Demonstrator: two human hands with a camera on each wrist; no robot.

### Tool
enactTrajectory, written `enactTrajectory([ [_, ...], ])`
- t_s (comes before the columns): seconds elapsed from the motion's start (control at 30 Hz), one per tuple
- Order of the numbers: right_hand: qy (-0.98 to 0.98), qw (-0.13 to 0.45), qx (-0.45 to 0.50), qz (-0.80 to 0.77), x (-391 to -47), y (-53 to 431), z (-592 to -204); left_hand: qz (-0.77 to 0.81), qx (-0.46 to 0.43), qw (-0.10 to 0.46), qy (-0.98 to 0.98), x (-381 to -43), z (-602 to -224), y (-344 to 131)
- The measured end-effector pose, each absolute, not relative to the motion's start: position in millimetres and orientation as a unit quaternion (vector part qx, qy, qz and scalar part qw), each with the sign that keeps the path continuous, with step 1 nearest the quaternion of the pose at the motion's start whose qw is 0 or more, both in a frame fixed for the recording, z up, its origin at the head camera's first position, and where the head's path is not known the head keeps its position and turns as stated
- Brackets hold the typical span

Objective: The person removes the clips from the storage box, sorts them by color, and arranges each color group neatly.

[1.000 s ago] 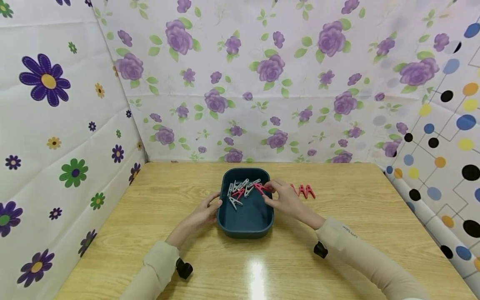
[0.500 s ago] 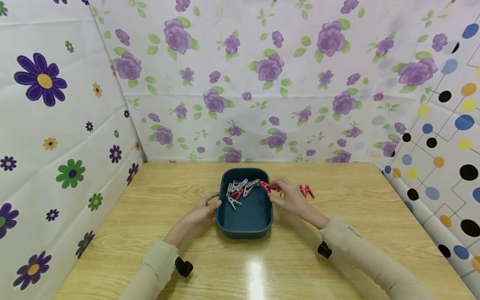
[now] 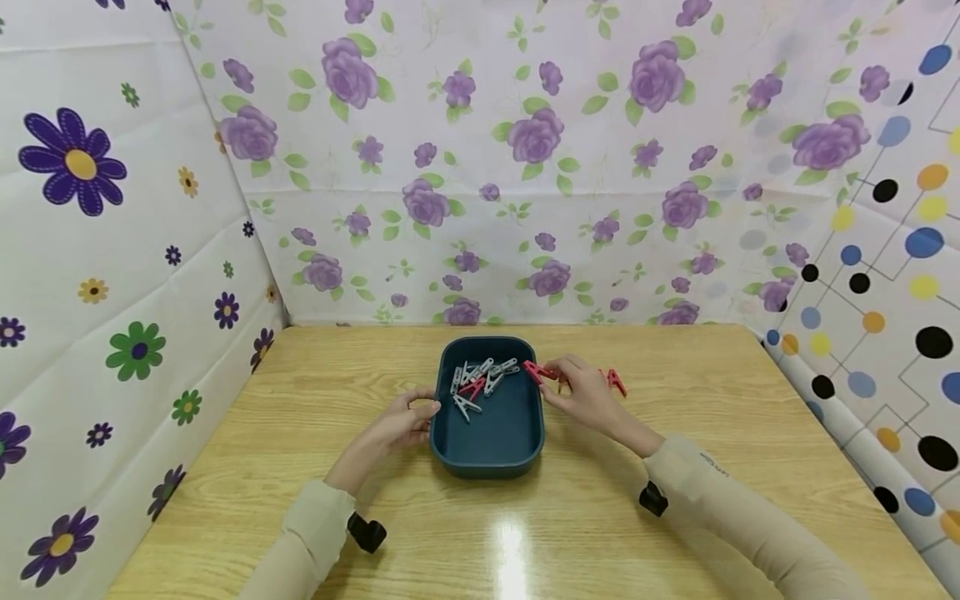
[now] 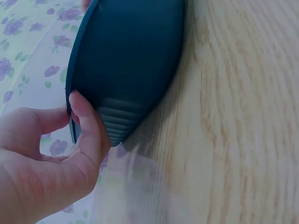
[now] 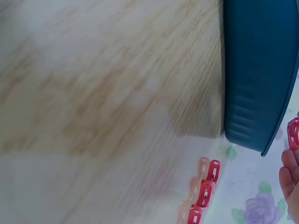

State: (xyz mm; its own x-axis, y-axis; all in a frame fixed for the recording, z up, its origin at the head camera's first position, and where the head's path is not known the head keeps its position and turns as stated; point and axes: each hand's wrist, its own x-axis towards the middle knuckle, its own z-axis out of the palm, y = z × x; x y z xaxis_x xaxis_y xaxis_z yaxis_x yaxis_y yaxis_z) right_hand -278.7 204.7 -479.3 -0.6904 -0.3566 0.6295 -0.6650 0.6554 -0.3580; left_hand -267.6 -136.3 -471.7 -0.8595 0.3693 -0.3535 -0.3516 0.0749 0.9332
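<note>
My left hand [image 3: 401,418] grips the left rim of a dark teal plastic bin [image 3: 487,442]. In the left wrist view, the fingers and thumb of the left hand [image 4: 56,154] pinch the bin's edge [image 4: 135,51]. Over the right rim, my right hand [image 3: 588,396] holds a red clothespin [image 3: 536,372] by one end, its other end pointing into the bin. That red clothespin [image 5: 293,133] shows above the fingertips in the right wrist view. Inside the bin lie several grey-white clothespins [image 3: 467,407] and a red clothespin [image 3: 474,387], mostly toward the back.
Right of the bin, behind my right hand, red clothespins [image 3: 617,382] stay on the wooden table [image 3: 360,358], partly hidden. The right wrist view shows these clothespins [image 5: 204,193] in a row. Flower-patterned cloth [image 3: 450,167] walls the back, with patterned sheets on both sides.
My right hand and its red clothespin have shifted right, from over the bin's inside to its right rim. The left hand keeps its grip on the bin.
</note>
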Motion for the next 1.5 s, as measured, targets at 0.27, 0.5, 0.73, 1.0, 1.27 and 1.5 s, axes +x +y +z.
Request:
enactTrajectory([
  [0.27, -0.868, 0.265, 0.295, 0.3, -278.8, 210.2, -482.9, 0.682, 0.01, 0.255, 0.686, -265.0, -468.0, -135.1],
  [0.5, -0.874, 0.259, 0.286, 0.297, -277.8, 215.6, -484.5, 0.68, 0.004, 0.256, 0.686, -266.1, -468.1, -136.6],
  [0.73, -0.881, 0.267, 0.274, 0.276, -275.2, 221.4, -484.3, 0.674, 0.007, 0.262, 0.69, -268.6, -467.7, -138.2],
  [1.0, -0.899, 0.249, 0.235, 0.272, -275.0, 229.3, -486.0, 0.664, -0.001, 0.264, 0.699, -269.0, -469.2, -139.2],
  [1.27, -0.91, 0.223, 0.2, 0.286, -273.5, 236.3, -487.9, 0.659, -0.007, 0.266, 0.703, -268.0, -469.7, -137.6],
  [1.5, -0.922, 0.202, 0.158, 0.29, -269.8, 241.6, -486.3, 0.659, -0.008, 0.268, 0.703, -266.8, -469.5, -136.1],
])
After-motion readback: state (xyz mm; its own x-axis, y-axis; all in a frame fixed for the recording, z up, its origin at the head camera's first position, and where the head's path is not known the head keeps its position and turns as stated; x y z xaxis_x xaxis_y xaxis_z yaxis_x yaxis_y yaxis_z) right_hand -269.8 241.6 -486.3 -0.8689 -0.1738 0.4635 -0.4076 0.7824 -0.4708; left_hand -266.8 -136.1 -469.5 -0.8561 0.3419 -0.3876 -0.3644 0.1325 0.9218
